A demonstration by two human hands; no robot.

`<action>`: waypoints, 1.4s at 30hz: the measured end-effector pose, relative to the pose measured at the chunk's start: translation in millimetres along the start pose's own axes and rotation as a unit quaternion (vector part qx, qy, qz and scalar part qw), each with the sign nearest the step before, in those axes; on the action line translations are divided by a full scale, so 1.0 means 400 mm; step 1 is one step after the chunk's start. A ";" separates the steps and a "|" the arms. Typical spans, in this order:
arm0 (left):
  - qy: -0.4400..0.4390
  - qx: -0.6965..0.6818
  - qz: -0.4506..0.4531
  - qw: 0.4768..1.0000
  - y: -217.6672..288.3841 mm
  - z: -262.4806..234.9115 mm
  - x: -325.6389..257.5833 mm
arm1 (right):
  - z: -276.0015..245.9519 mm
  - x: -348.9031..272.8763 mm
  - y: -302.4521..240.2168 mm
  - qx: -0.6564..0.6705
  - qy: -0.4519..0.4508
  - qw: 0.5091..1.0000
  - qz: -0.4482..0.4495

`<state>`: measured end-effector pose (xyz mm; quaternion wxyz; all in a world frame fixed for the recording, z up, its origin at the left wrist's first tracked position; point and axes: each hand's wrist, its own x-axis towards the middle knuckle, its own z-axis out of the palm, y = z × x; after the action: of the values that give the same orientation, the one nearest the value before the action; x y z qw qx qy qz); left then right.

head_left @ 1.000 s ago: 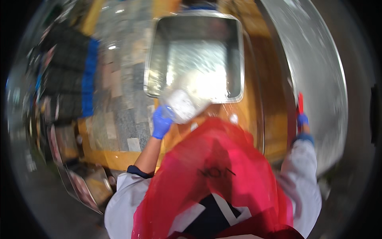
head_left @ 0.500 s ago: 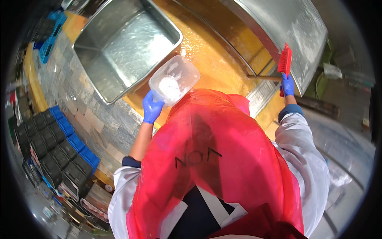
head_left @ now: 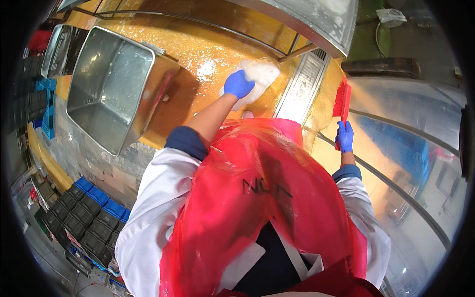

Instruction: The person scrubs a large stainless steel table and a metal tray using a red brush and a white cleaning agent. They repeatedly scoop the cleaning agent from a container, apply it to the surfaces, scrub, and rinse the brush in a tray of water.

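Observation:
My left hand (head_left: pixel 239 84), in a blue glove, is closed on a translucent plastic tub (head_left: pixel 266 73) out in front of my red apron. The tub is tilted over the wet yellow-orange floor, and its inside is mostly hidden from me. Off to the right, my gloved right hand (head_left: pixel 345 136) grips the handle of a red brush (head_left: pixel 342 100). The brush points away from me with its bristles facing left. It is held apart from the tub.
A large steel bin (head_left: pixel 110 84) stands at the left. Beyond the floor is a steel table (head_left: pixel 316 20) with a lower rail. A metal drain grate (head_left: pixel 303 86) runs between my hands. Black and blue crates (head_left: pixel 94 213) are stacked at lower left. Transparent sheeting (head_left: pixel 410 148) hangs at right.
My left hand has swung right and away from me, tilting the tub, whose white powder no longer shows. My right hand has come lower with the brush. The view has shifted.

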<state>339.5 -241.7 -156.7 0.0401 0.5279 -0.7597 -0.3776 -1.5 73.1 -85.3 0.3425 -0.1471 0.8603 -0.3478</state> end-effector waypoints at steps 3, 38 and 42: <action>-0.040 -0.001 -0.011 0.999 0.130 0.009 0.046 | -0.069 -0.034 0.115 0.001 0.036 0.999 0.027; 0.483 -0.166 -0.317 0.799 -1.482 -0.787 -1.781 | 1.660 -1.012 -0.303 -0.237 -0.390 0.782 -0.424; 0.523 -0.197 -0.320 0.765 -1.748 -0.929 -1.749 | 1.846 -1.129 -0.372 -0.266 -0.377 0.735 -0.497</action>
<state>1357.4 33.2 -86.6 0.4108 0.8364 -0.3174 -0.1755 837.6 -178.8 -147.8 0.3640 -0.7579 0.5224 -0.1419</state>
